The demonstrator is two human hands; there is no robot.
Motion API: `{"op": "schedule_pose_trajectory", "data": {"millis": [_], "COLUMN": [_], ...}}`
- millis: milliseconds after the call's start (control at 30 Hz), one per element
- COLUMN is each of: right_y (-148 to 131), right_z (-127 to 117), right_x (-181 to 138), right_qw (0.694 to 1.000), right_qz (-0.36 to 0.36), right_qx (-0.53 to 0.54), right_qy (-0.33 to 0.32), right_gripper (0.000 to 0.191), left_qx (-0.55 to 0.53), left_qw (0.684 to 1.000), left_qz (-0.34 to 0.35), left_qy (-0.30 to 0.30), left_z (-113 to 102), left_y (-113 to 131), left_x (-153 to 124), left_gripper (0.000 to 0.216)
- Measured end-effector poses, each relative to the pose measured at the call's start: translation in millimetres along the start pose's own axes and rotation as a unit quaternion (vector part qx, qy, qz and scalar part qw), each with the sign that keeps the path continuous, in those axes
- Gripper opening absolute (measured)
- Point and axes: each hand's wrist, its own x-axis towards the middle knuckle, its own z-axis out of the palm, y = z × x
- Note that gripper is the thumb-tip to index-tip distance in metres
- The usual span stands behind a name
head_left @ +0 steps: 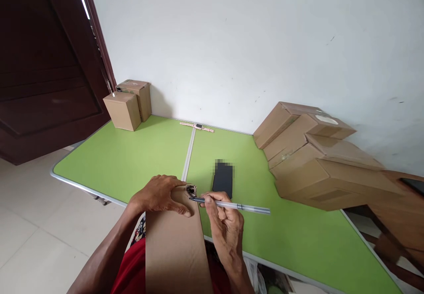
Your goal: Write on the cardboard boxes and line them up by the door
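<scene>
Head: right hand [227, 223], one pen [253, 208]; left hand [159, 194], one carton [175, 245].

A clear, dark-tipped pen [231, 205] slants just beside a ragged, dark patch [191, 191] on a brown cardboard box [175, 245].

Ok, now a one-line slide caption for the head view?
Left hand on a cardboard box, right hand holding a pen near the box's dark, ragged patch.

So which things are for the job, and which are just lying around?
For the job:
pen, in the right hand
cardboard box, under the left hand

Just lying around:
phone
watch
boxes near the door
boxes on the right
</scene>
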Motion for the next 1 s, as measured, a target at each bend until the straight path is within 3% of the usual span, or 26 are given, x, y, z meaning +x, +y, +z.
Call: {"op": "schedule_pose_trajectory", "data": {"millis": [100, 167, 267, 333, 400, 467, 567, 700, 833, 933, 1000], "right_y": [4, 11, 27, 41, 55, 68, 77, 73, 67, 72, 77], "right_z": [-12, -15, -3, 13, 30, 44, 55, 49, 23, 5, -4], "right_x": [19, 43, 89, 116, 134, 143, 145, 136, 110, 89, 84], "right_qw": [0.998, 0.994, 0.962, 0.934, 0.913, 0.894, 0.876, 0.867, 0.865, 0.847, 0.845], "right_qz": [0.047, 0.080, 0.140, 0.165, 0.184, 0.199, 0.209, 0.206, 0.201, 0.244, 0.274], "right_qx": [0.002, -0.061, -0.223, -0.289, -0.329, -0.363, -0.394, -0.422, -0.453, -0.471, -0.458], "right_qy": [0.041, 0.033, -0.073, -0.131, -0.156, -0.172, -0.181, -0.167, -0.080, 0.002, 0.022], "right_gripper": [0.043, 0.050, 0.051, 0.038, 0.025, 0.026, 0.035, 0.032, 0.042, 0.059, 0.067], "left_qx": [-0.003, -0.002, -0.003, -0.005, -0.010, -0.018, -0.028, -0.031, -0.030, -0.022, -0.019], "left_qw": [1.000, 1.000, 1.000, 1.000, 1.000, 1.000, 0.999, 0.999, 0.999, 0.999, 0.999], "left_qz": [-0.003, -0.001, -0.001, -0.004, -0.003, 0.000, 0.003, -0.003, 0.001, 0.003, 0.002], "left_qy": [0.003, 0.001, 0.002, 0.010, 0.016, 0.018, 0.021, 0.022, 0.022, 0.023, 0.026], "left_z": [0, 0, -1, -1, -1, -1, 0, 1, 2, 1, 1], "left_y": [0, 0, 1, 2, 2, 1, 0, -3, -4, -3, -3], "left_x": [0, 0, -1, -1, -2, -2, 0, 2, 1, -1, -2], "left_gripper": [0.080, 0.082, 0.082, 0.079, 0.072, 0.066, 0.067, 0.068, 0.069, 0.068, 0.066]}}
